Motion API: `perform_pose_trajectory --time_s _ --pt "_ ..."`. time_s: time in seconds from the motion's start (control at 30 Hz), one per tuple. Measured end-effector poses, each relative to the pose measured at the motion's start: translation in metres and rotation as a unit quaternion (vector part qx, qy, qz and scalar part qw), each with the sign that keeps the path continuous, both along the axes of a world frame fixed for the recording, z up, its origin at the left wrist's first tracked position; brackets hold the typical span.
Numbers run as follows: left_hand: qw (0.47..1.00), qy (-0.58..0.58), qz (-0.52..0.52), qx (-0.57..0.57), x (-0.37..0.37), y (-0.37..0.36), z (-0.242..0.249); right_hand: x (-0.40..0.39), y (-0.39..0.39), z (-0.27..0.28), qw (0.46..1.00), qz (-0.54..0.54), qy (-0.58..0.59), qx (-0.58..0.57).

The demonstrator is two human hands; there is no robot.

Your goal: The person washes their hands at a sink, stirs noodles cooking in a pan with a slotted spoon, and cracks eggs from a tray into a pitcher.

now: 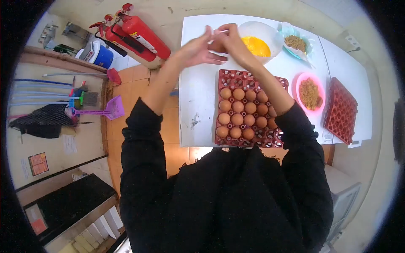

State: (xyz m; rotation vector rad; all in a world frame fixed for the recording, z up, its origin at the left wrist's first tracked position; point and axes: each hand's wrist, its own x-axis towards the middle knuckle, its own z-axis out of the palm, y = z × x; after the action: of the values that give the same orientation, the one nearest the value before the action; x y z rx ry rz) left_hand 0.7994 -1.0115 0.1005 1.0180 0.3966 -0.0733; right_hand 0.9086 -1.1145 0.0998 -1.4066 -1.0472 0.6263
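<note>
My right hand [229, 39] is closed round a brown egg [217, 45], partly hidden by the fingers. My left hand [200, 49] is just left of it, its fingers spread, and I see nothing in it. Beside my hands stands a translucent white bowl [270, 30] with bright yellow egg yolk [256, 46] in it. Below them on the white table lies a dark red egg tray [225, 75], holding rows of brown eggs [237, 106]. Several of its cups at the top and lower right hold no egg, and my right forearm covers part of it.
A pink bowl [297, 90] of brown crumbly stuff and a teal dish [291, 51] lined with plastic stand on the table's [196, 97] right side. A second red egg tray [341, 110] lies farther right. Red fire extinguishers [145, 36] stand left of the table.
</note>
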Motion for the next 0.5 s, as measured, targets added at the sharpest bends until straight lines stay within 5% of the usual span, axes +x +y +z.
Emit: perform_pose_trajectory --time_s 0.03,0.13,0.17,0.23,0.3,0.4,0.5 --pt "1.000 -0.001 -0.005 -0.001 0.008 -0.003 -0.004 0.003 -0.004 -0.002 1.000 -0.005 -0.001 -0.001" --pt "0.998 -0.060 0.028 -0.005 0.029 0.000 -0.014 0.016 -0.025 -0.006 0.932 -0.117 -0.320 0.126" --pt "0.995 -0.063 0.070 -0.041 0.030 0.005 -0.011 0.017 -0.037 -0.009 0.918 -0.166 -0.356 0.057" --pt "0.987 -0.084 0.111 -0.083 0.033 0.019 -0.013 0.021 -0.060 -0.041 0.918 0.022 -0.346 -0.192" --pt "0.986 -0.071 0.118 -0.094 0.037 0.013 -0.007 0.004 -0.086 -0.052 0.826 0.156 -0.402 -0.363" --pt "0.990 -0.065 0.093 -0.080 0.050 0.011 -0.010 0.008 -0.095 -0.111 0.850 0.057 -0.449 -0.272" --pt "0.993 -0.089 0.057 -0.052 0.066 0.001 -0.016 0.009 -0.096 -0.073 0.865 0.092 -0.365 -0.330"
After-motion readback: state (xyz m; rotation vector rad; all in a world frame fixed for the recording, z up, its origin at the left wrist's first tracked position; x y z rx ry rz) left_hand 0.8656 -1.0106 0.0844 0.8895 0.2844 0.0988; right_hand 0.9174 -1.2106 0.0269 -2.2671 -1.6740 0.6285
